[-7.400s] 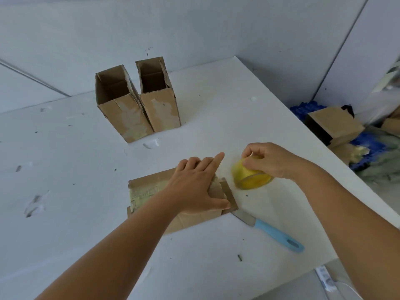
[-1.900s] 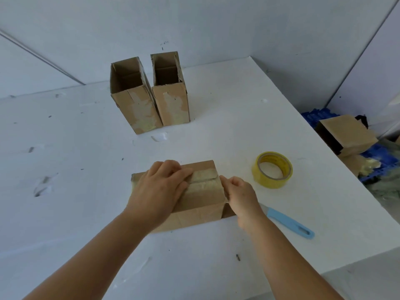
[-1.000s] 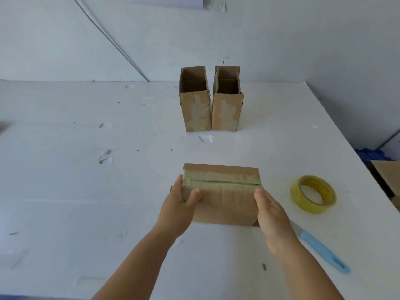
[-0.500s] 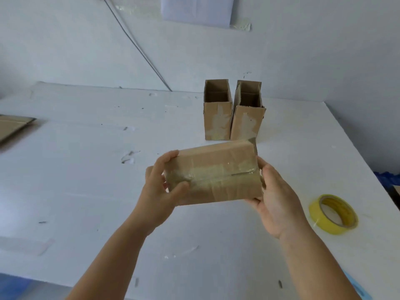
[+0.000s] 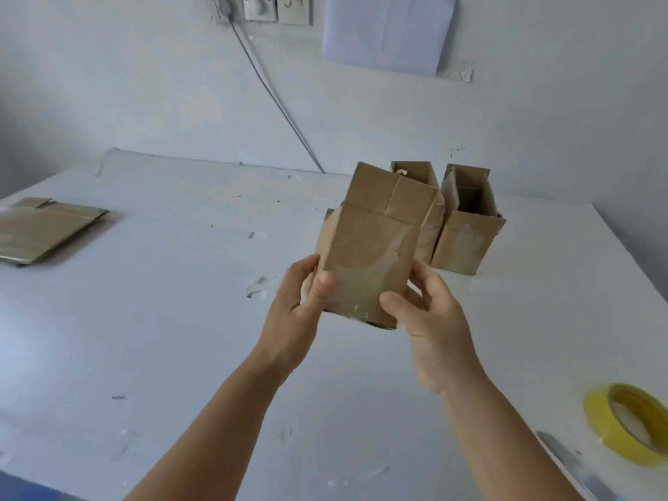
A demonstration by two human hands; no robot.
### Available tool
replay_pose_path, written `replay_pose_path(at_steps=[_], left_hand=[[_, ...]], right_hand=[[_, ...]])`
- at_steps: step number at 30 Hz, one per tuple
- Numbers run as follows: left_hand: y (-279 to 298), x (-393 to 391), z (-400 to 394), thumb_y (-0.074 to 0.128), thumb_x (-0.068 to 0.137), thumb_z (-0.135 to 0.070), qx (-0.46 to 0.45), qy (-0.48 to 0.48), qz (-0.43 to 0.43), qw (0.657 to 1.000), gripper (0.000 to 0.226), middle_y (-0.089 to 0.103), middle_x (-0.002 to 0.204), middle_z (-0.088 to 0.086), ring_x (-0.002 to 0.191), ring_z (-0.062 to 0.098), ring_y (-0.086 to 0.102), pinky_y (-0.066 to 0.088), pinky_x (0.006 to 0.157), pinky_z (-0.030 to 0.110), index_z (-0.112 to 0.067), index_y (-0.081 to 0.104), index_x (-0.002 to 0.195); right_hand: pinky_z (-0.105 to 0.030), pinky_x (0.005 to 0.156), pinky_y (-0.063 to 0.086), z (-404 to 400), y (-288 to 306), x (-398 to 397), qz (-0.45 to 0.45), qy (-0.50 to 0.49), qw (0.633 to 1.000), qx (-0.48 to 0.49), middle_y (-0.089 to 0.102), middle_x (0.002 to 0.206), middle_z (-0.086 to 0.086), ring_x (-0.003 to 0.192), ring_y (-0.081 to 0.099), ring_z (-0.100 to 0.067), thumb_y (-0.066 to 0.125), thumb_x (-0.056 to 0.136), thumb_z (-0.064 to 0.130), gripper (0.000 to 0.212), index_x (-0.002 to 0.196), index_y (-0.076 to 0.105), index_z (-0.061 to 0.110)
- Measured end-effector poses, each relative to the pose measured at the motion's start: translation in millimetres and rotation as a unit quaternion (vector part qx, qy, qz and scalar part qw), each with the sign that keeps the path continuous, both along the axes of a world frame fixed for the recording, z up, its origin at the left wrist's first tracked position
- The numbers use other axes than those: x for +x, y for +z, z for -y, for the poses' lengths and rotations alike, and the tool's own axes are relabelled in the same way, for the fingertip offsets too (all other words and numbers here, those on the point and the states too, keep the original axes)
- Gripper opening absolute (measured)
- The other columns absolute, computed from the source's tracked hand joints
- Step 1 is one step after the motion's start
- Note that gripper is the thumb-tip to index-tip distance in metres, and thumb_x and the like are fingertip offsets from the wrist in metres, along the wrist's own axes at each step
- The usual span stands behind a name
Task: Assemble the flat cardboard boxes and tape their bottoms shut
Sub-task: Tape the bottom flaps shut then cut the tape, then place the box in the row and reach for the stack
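1 box (image 5: 368, 247) held up, gripped by left hand (image 5: 294, 312) and right hand (image 5: 430, 320).
2 upright boxes (image 5: 462, 240) near the bench's (image 5: 180, 338) far edge; 1 flat box (image 5: 43, 229) at its left edge.

Both arms are bare all the way up, no sleeves showing anywhere in frame. The left hand (image 5: 296, 312) and right hand (image 5: 430, 327) have no gloves, rings, watch or wristbands that I can spot. Nails look short and plain.
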State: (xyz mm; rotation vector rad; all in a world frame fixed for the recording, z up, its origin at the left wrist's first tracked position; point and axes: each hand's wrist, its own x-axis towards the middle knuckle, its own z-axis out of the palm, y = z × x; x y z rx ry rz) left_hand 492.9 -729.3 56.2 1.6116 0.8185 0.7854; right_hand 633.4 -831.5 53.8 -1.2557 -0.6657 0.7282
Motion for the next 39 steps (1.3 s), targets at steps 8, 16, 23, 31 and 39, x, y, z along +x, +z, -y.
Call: replay_pose_path(at_steps=[8,16,23,31,39], left_hand=[[-24.6,17.1,-54.5,0.060,0.085,-0.005,0.025,0.024,-0.026,0.999,0.038,0.063,0.114,-0.014,0.102,0.003,0.062,0.055,0.081,0.026,-0.028,0.061,0.116],[-70.1,50.4,-93.3,0.055,0.085,-0.007,0.061,-0.008,-0.148,0.987,0.035,0.062,0.099,-0.013,0.087,-0.002,0.061,0.043,0.065,0.006,-0.029,0.068,0.109],[-89.3,78.8,-126.5,0.055,0.088,-0.011,0.020,-0.015,-0.166,0.986,0.027,0.071,0.094,-0.008,0.069,-0.002,0.059,0.038,0.056,0.006,-0.028,0.069,0.103],[-97.7,117.1,-167.6,0.049,0.091,-0.006,0.050,-0.089,-0.162,0.981,0.038,0.061,0.118,-0.008,0.106,0.006,0.058,0.041,0.082,0.013,-0.023,0.057,0.125],[-106.0,139.7,-178.7,0.040,0.090,0.001,0.096,-0.128,-0.185,0.970,0.057,0.046,0.136,-0.001,0.124,0.011,0.047,0.035,0.096,0.017,-0.021,0.038,0.143]], right_hand=[[-0.027,0.087,0.056,-52.5,-17.1,-2.6,0.156,-0.098,0.979,-0.094,0.056,0.119,0.014,0.109,0.055,0.000,0.066,0.081,0.007,0.056,0.120,0.047,0.041],[-0.011,0.070,0.047,-88.0,-66.4,16.7,0.168,-0.164,0.954,-0.184,0.056,0.103,0.024,0.099,0.057,-0.002,0.061,0.085,0.007,0.045,0.112,0.046,0.039],[-0.011,0.072,0.042,-117.4,-97.1,38.0,0.125,-0.245,0.938,-0.212,0.066,0.097,0.006,0.093,0.062,-0.012,0.061,0.084,0.007,0.025,0.102,0.058,0.025],[-0.023,0.096,0.044,-160.3,-100.4,67.8,0.133,-0.226,0.933,-0.245,0.057,0.128,0.006,0.116,0.053,-0.006,0.046,0.091,0.006,0.044,0.132,0.050,0.023],[-0.024,0.104,0.036,-176.9,-96.5,82.7,0.125,-0.223,0.933,-0.253,0.046,0.143,0.004,0.132,0.042,-0.011,0.044,0.093,0.005,0.056,0.144,0.033,0.024]])
